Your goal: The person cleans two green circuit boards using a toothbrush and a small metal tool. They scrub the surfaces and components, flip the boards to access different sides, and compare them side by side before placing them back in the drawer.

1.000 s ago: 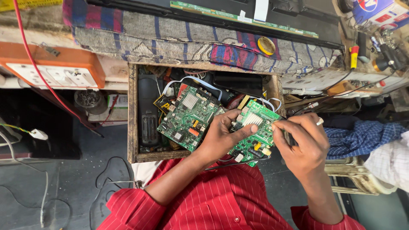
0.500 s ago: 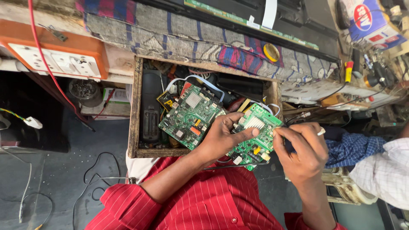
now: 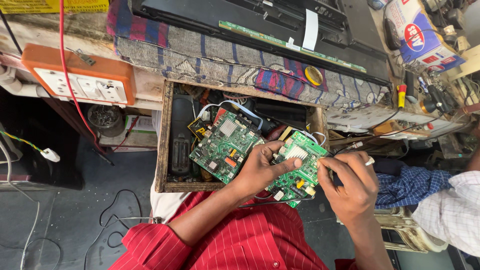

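This is an electronics repair workshop, small and crowded. A wooden drawer (image 3: 164, 150) stands open under the tabletop (image 3: 150, 85), packed with green circuit boards (image 3: 225, 145), loose cables and black parts. A worn striped cloth (image 3: 210, 55) covers the tabletop, and on it lies a long black flat unit (image 3: 280, 25) with a narrow green strip board and a white ribbon cable, probably an opened screen panel, though the view cuts it off. An orange socket board (image 3: 80, 80) with several outlets is fixed at the front edge, a red wire (image 3: 67, 70) running past it. Screwdrivers and small tools (image 3: 425, 95) clutter the far right. More cables trail over the dark floor (image 3: 65, 220).
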